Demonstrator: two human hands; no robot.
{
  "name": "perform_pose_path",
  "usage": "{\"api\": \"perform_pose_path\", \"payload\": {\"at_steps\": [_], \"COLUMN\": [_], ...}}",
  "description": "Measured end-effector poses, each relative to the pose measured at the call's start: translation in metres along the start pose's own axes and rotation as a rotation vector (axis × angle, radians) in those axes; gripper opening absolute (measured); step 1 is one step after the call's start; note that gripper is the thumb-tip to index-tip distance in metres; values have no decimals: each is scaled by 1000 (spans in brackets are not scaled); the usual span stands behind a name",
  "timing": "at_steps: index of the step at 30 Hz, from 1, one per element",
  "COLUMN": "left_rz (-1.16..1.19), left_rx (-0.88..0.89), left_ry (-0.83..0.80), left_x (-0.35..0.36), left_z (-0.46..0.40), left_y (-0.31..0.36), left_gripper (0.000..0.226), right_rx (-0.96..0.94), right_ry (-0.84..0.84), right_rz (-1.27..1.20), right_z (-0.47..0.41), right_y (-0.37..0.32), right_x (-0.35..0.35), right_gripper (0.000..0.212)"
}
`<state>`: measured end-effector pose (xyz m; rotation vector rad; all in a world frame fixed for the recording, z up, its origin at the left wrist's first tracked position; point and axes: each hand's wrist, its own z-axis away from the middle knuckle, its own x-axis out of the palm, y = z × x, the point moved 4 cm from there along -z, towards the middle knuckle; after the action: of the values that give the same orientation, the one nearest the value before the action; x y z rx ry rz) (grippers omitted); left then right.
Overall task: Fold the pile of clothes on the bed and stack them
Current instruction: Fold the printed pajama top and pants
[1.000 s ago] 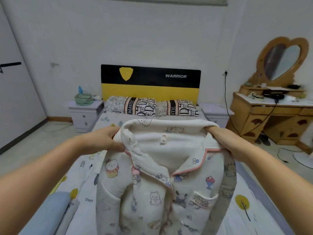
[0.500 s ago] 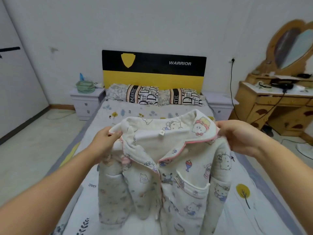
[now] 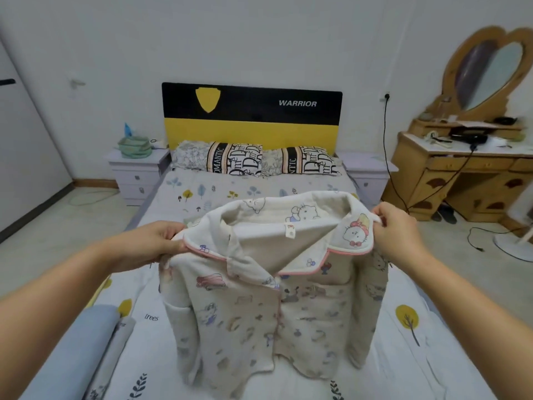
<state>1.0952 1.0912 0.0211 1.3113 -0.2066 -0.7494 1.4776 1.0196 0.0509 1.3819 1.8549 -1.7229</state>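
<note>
Lowering toward the bed (image 3: 259, 194), the top (image 3: 274, 301) now hangs with its hem reaching the sheet, where a second ago it was held high; laying it flat for folding looks next. Left hand (image 3: 150, 245) and right hand (image 3: 396, 230) each pinch a collar corner. Headboard (image 3: 251, 116) reads "WARRIOR", pillows (image 3: 236, 160) "ROMANTIC", sheet "trees"

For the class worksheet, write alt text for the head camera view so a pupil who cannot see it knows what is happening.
Two bare hands hold up a cream cartoon-print pyjama top by its shoulders above a bed, left hand and right hand gripping each side of the pink-trimmed collar. Folded blue-grey clothes lie at lower left; pillows and a black-and-yellow headboard are behind.
</note>
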Motion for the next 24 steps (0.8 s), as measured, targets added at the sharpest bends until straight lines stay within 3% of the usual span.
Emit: {"api": "perform_pose_path", "payload": {"at_steps": [5, 7, 9, 14, 16, 20, 24], "left_rz": [65, 8, -71, -92, -43, -56, -57], "left_rx": [-57, -84, -88, 36, 81, 98, -76], "left_ry": [-282, -257, -153, -33, 8, 128, -15], "left_x": [0, -5, -13, -36, -46, -62, -37], "left_z": [26, 34, 43, 79, 91, 94, 66], "left_y": [20, 21, 24, 52, 67, 83, 52], "left_gripper": [56, 74, 78, 51, 20, 22, 15], "right_rx": [6, -19, -62, -170, -217, -233, -106], "right_ry": [-80, -133, -167, -198, -208, -301, -455], "right_rz": [-18, -9, 16, 12, -23, -77, 15], "right_z": [7, 13, 21, 37, 40, 29, 15], "right_y": [5, 1, -10, -49, -65, -76, -43], "right_x": [-6, -11, -20, -69, -90, -101, -44], "right_gripper": [16, 18, 18, 17, 10, 12, 17]}}
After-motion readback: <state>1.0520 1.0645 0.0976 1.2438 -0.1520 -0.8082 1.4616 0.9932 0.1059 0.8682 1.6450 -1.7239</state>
